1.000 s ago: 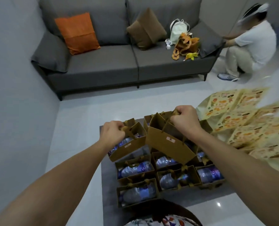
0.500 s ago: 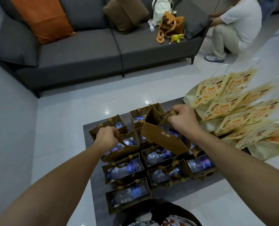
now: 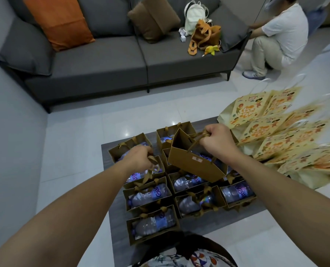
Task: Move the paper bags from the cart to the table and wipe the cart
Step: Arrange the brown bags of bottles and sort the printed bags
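Note:
Several brown paper bags with water bottles inside stand in rows on a low dark grey surface (image 3: 107, 170). My right hand (image 3: 217, 140) grips the ribbon handles of one brown bag (image 3: 193, 162), which hangs tilted above the others and carries a small white label. My left hand (image 3: 141, 158) grips the ribbon handle of another brown bag (image 3: 152, 174) that sits low among the rows. Bags nearest me, such as one brown bag (image 3: 154, 223), each show a bottle lying inside.
A fan of yellow patterned paper bags (image 3: 276, 132) lies at the right. A grey sofa (image 3: 102, 60) with an orange cushion (image 3: 58, 22) and a white backpack (image 3: 194, 16) stands behind. A person (image 3: 276, 35) crouches at the far right on the white floor.
The view has tipped down and shifted. My left hand has lowered its bag among the rows. My right hand still holds its bag raised and tilted.

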A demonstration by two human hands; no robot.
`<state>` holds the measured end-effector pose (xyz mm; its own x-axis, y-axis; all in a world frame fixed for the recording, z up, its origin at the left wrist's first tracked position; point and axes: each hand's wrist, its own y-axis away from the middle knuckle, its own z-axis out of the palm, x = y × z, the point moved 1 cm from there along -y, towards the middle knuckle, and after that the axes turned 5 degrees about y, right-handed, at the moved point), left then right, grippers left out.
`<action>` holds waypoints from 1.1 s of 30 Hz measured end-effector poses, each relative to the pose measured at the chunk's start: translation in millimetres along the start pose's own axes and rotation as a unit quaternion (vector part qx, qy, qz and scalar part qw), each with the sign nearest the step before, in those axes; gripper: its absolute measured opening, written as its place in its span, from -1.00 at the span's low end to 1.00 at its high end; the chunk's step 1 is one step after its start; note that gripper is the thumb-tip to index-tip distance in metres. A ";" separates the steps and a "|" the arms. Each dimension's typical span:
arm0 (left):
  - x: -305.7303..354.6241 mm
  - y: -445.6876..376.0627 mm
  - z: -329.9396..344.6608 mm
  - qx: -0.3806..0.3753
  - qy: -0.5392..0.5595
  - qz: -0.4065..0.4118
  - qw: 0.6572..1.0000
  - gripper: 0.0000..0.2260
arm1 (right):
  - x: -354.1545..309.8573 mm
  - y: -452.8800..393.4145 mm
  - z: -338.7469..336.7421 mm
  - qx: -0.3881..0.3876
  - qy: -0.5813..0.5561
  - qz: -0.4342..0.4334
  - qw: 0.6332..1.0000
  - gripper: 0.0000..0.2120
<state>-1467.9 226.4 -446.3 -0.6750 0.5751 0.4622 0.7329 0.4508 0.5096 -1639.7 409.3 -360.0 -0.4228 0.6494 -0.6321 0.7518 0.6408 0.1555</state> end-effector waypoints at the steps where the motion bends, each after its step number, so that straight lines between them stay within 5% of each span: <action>1: 6.2 2.0 -0.4 0.010 0.011 0.010 1.000 -0.51 | -0.8 5.6 -0.9 -0.001 0.008 -0.001 1.000 -0.66; 12: 85.1 54.3 29.5 0.074 0.126 0.167 0.975 -0.15 | -4.2 72.3 -9.5 -0.025 0.105 -0.038 0.993 -0.87; 17: 122.8 94.8 36.3 0.056 0.154 0.195 0.967 -0.67 | -9.9 92.7 -22.3 -0.074 0.070 -0.098 0.990 -0.84; 21: 131.8 112.2 40.1 0.083 0.234 0.145 0.958 -0.96 | 2.6 94.5 -30.2 -0.118 0.039 -0.153 0.980 -0.85; 27: 138.9 137.5 68.8 0.214 0.272 0.023 0.938 -0.82 | 46.8 79.9 -40.3 -0.207 0.002 -0.189 0.960 -0.76; 33: 139.0 160.1 94.9 0.354 0.289 -0.078 0.886 -0.87 | 151.0 54.3 -3.9 -0.302 0.098 -0.106 0.942 -0.69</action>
<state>-1436.4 443.2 -369.4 -0.5535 0.1143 0.8250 0.3576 0.9272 0.1115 -1664.7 543.7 -444.1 -0.6608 0.5051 -0.5551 0.2391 0.8428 0.4822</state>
